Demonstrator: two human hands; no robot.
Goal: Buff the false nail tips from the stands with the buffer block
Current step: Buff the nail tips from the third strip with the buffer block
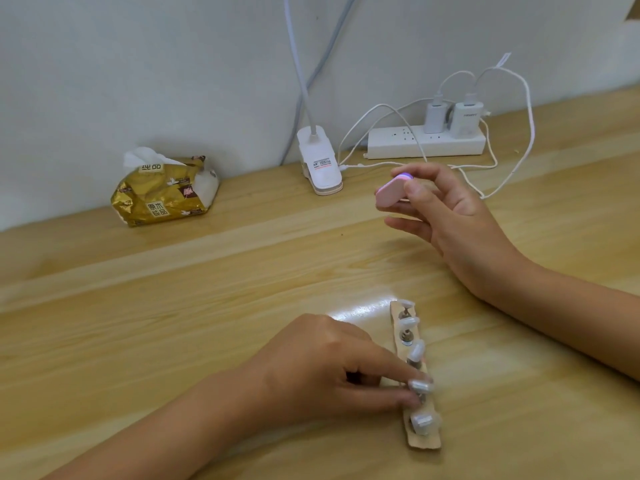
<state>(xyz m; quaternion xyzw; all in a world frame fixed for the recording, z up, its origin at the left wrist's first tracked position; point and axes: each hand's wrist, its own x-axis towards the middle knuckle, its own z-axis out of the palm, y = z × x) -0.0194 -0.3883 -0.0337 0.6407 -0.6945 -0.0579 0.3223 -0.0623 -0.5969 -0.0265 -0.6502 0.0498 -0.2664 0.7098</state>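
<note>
Wooden table (207, 289) against white wall (138, 64). L hand (311, 368) nearest, thumb + index pinching a nail tip (420, 386) on its stand, other fingers curled under. Tip is 4th in a row of five on a tan strip (424, 441), which runs from the L fingertips toward the R wrist. R hand (460, 226) beyond the strip, thumb + index gripping pink buffer block (391, 192), remaining fingers loosely spread below it. Tissue pack (162, 192) well beyond L hand. Lamp clip (320, 164) & power strip (426, 142) just beyond R hand, by wall.
</note>
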